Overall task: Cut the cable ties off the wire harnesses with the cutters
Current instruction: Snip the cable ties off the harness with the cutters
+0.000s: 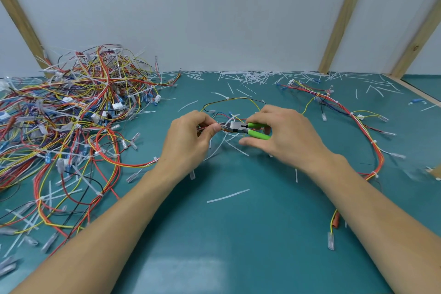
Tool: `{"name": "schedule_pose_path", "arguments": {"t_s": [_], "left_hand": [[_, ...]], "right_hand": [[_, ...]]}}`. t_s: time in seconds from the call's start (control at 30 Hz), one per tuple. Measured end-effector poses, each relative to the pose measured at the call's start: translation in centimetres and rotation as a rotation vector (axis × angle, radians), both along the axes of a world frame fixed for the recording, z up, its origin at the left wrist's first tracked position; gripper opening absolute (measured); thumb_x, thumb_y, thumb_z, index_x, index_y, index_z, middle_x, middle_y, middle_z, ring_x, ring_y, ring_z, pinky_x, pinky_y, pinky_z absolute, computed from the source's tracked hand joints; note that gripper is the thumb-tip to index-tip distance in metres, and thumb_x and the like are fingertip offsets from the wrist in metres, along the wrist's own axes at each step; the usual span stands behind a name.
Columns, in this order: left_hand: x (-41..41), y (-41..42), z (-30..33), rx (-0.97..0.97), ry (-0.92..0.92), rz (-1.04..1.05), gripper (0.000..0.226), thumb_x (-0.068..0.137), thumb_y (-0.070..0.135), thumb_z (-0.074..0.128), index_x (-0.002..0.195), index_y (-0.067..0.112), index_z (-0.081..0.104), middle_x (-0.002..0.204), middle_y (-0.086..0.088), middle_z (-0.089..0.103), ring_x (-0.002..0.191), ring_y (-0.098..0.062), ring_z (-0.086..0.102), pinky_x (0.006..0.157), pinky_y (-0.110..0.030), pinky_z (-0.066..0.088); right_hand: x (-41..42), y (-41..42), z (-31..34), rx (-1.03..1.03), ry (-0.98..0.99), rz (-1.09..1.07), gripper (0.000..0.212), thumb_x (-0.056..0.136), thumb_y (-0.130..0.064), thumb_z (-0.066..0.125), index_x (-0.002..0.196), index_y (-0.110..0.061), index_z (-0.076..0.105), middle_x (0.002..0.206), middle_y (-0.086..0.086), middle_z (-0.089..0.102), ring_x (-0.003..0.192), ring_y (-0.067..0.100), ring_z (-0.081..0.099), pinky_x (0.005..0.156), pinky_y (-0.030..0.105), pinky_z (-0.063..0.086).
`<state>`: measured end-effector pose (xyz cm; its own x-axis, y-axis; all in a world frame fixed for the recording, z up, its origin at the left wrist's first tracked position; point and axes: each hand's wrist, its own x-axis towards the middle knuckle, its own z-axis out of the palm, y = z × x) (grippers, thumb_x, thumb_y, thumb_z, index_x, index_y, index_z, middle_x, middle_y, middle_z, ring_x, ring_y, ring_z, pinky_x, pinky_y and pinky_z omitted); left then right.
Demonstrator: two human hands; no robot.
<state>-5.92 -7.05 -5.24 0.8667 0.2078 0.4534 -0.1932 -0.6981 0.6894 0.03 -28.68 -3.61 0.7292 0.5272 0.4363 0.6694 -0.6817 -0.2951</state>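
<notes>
Right hand (284, 133): fingers curled round the green-handled cutters with the metal head (243, 129), gripping both handles, nose pointing toward the other hand.
Left hand (191, 136): thumb and fingers pinched together on a thin bundle of red and yellow wires (229, 105), right at the cutter tips.
Cutter blades: sitting right against the left thumb; can't tell if they're actually closed on a tie, too small to see.
Held harness: loops away from both hands in a black and yellow arc, beyond the knuckles.
Big tangled heap of multicoloured wire harnesses with white cable ties (71, 114): well off to the outside of the left hand, spilling down alongside the left forearm.
Another loose harness of red, yellow and white wires (372, 143): curves round the outside of the right hand and wrist.
Cut white plastic tie strips (228, 196): one near the forearms, a few under the hands, loads more beyond them.
Teal work mat (214, 246): under everything.
</notes>
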Motion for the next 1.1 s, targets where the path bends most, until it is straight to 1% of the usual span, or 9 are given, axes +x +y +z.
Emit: {"name": "schedule_pose_path", "arguments": {"t_s": [0.13, 0.23, 0.3, 0.43, 0.57, 0.7, 0.83, 0.93, 1.1], "left_hand": [[0.33, 0.2, -0.41, 0.059, -0.007, 0.004, 0.007, 0.092, 0.023, 0.072, 0.086, 0.018, 0.073, 0.074, 0.012, 0.061, 0.066, 0.0, 0.052, 0.059, -0.011, 0.033], [0.38, 0.3, -0.65, 0.078, -0.024, 0.004, 0.007, 0.092, 0.022, 0.072, 0.086, 0.018, 0.071, 0.078, 0.008, 0.063, 0.069, -0.004, 0.052, 0.062, -0.022, 0.037], [0.39, 0.31, -0.69, 0.09, -0.029, -0.005, 0.007, 0.091, 0.02, 0.073, 0.085, 0.018, 0.07, 0.078, 0.007, 0.062, 0.069, -0.005, 0.051, 0.064, -0.025, 0.038], [0.38, 0.31, -0.68, 0.119, -0.053, -0.019, 0.008, 0.091, 0.018, 0.073, 0.084, 0.017, 0.07, 0.074, 0.013, 0.057, 0.068, 0.0, 0.051, 0.061, -0.012, 0.033], [0.29, 0.21, -0.63, 0.13, -0.088, -0.03, 0.007, 0.091, 0.017, 0.073, 0.085, 0.014, 0.07, 0.075, 0.012, 0.058, 0.07, 0.001, 0.052, 0.062, -0.012, 0.034], [0.23, 0.18, -0.71, 0.13, -0.113, -0.044, 0.006, 0.09, 0.016, 0.073, 0.085, 0.014, 0.07, 0.076, 0.016, 0.056, 0.072, 0.006, 0.052, 0.063, -0.008, 0.034], [0.26, 0.26, -0.83, 0.1, -0.124, -0.058, 0.006, 0.09, 0.015, 0.074, 0.085, 0.015, 0.07, 0.078, 0.012, 0.059, 0.072, 0.003, 0.053, 0.064, -0.009, 0.036], [0.3, 0.3, -0.87, 0.097, -0.127, -0.058, 0.006, 0.09, 0.015, 0.074, 0.085, 0.016, 0.07, 0.078, 0.012, 0.059, 0.072, 0.001, 0.054, 0.064, -0.01, 0.036], [0.37, 0.3, -0.95, 0.093, -0.139, -0.067, 0.006, 0.09, 0.014, 0.074, 0.085, 0.016, 0.07, 0.077, 0.015, 0.058, 0.072, 0.004, 0.054, 0.065, -0.008, 0.036]], "right_hand": [[0.0, 0.01, 0.18, -0.008, 0.046, 0.013, 0.047, 0.078, -0.074, 0.069, 0.105, -0.036, 0.076, 0.087, -0.011, 0.063, 0.079, 0.012, 0.053, 0.069, 0.037, 0.049], [0.11, 0.08, 0.27, -0.048, 0.111, 0.023, 0.064, 0.078, -0.086, 0.053, 0.089, -0.026, 0.074, 0.074, -0.002, 0.06, 0.071, 0.014, 0.05, 0.063, 0.037, 0.044], [0.07, 0.09, 0.25, -0.039, 0.159, 0.02, 0.066, 0.082, -0.085, 0.048, 0.084, -0.024, 0.073, 0.065, 0.003, 0.054, 0.065, 0.018, 0.046, 0.058, 0.036, 0.037], [-0.21, 0.03, 0.28, -0.022, 0.222, 0.01, 0.07, 0.086, -0.085, 0.036, 0.092, -0.029, 0.078, 0.065, 0.007, 0.06, 0.061, 0.021, 0.043, 0.055, 0.034, 0.037], [-0.33, 0.05, 0.67, 0.01, 0.213, -0.004, 0.063, 0.084, -0.084, 0.037, 0.084, -0.036, 0.079, 0.058, 0.007, 0.048, 0.054, 0.018, 0.035, 0.05, 0.032, 0.029], [-0.53, -0.03, 0.91, 0.018, 0.225, -0.01, 0.068, 0.083, -0.084, 0.038, 0.086, -0.03, 0.079, 0.059, 0.011, 0.046, 0.057, 0.023, 0.035, 0.049, 0.033, 0.029], [-0.63, 0.23, 0.87, 0.029, 0.227, -0.01, 0.071, 0.082, -0.086, 0.038, 0.086, -0.027, 0.078, 0.061, 0.012, 0.043, 0.054, 0.018, 0.028, 0.049, 0.032, 0.028], [-0.66, 0.23, 0.82, 0.035, 0.234, -0.013, 0.069, 0.083, -0.085, 0.04, 0.085, -0.027, 0.078, 0.06, 0.013, 0.046, 0.06, 0.025, 0.034, 0.051, 0.032, 0.03], [-0.67, 0.33, 0.75, 0.027, 0.24, -0.022, 0.071, 0.082, -0.086, 0.039, 0.087, -0.028, 0.079, 0.06, 0.014, 0.049, 0.061, 0.027, 0.039, 0.052, 0.036, 0.036]]}}
